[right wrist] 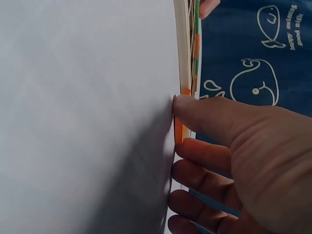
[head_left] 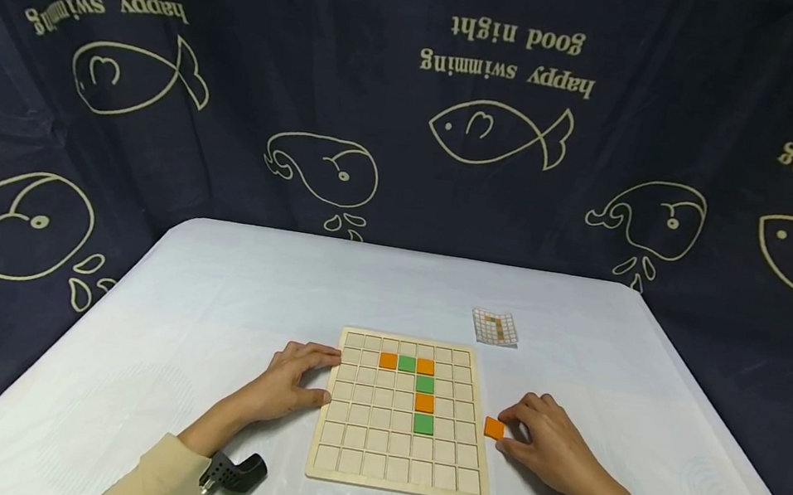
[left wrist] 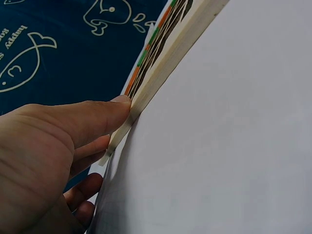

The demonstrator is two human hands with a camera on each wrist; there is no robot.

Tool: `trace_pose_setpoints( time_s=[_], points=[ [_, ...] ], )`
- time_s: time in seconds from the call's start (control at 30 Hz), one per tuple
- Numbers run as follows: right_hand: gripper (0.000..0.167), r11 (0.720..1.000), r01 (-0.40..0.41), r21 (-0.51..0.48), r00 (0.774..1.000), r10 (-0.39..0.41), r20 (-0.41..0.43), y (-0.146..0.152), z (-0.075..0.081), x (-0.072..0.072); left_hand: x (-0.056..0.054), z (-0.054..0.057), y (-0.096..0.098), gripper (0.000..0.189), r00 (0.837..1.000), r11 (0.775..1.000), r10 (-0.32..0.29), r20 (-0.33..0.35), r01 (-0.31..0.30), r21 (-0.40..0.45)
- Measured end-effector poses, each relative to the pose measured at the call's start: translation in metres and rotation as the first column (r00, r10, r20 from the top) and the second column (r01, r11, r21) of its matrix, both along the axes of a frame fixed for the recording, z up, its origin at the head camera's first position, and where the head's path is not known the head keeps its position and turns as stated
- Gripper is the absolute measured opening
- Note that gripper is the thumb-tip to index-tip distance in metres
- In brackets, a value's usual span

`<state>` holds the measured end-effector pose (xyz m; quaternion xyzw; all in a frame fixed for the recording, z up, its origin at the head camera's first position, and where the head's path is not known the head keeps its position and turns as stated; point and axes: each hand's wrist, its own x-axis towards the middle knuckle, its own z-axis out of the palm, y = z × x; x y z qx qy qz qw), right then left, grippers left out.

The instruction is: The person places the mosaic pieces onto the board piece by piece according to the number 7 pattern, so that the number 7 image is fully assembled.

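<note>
A pale wooden grid board [head_left: 373, 466] lies flat on the table. Orange and green square tiles sit in its cells: a row of orange, green [head_left: 407, 363], orange near the top, then a column running down from the last one. My left hand [head_left: 284, 383] rests at the board's left edge, thumb and fingertips touching the rim. Just off the right edge, a loose orange tile [head_left: 494, 428] lies on the table, pinched between the thumb and index finger of my right hand [head_left: 551, 443]. In the right wrist view the thumb [right wrist: 209, 114] partly covers that tile.
A small printed card [head_left: 495, 328] with a coloured grid pattern lies beyond the board's upper right corner. White cloth covers the table [head_left: 249, 278]. Behind it hangs a dark blue curtain [head_left: 260, 29] with fish and whale drawings.
</note>
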<state>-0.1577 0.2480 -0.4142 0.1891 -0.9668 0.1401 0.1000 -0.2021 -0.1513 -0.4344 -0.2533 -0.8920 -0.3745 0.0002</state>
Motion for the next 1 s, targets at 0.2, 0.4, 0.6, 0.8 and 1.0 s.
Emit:
trace_pose_setpoints(
  time_s=[0.2,0.4,0.6,0.8,1.0],
  points=[
    [0.021,1.000,0.004,0.000,1.000,-0.004,-0.012,0.0000,-0.0008,-0.0001,0.0002,0.0009,-0.0003,0.052,1.000,1.000,-0.003,0.004,0.003,-0.001],
    [0.020,1.000,0.000,-0.008,1.000,0.000,-0.029,0.0004,-0.0023,0.0004,-0.0004,0.0005,-0.0004,0.052,1.000,1.000,-0.003,0.004,0.003,-0.004],
    [0.019,1.000,-0.003,-0.020,1.000,0.002,-0.024,0.0013,-0.0032,0.0001,-0.0004,0.0010,-0.0003,0.052,1.000,1.000,-0.001,0.009,0.001,-0.002],
    [0.017,0.999,0.007,-0.037,0.999,-0.008,-0.036,0.0014,-0.0032,-0.0010,-0.0002,0.0013,-0.0002,0.052,1.000,1.000,0.001,0.012,-0.001,0.000],
    [0.018,0.999,0.004,-0.046,0.998,-0.006,-0.063,0.0015,-0.0017,-0.0013,-0.0002,0.0014,0.0001,0.052,1.000,1.000,-0.003,0.014,0.003,0.000]
  ],
)
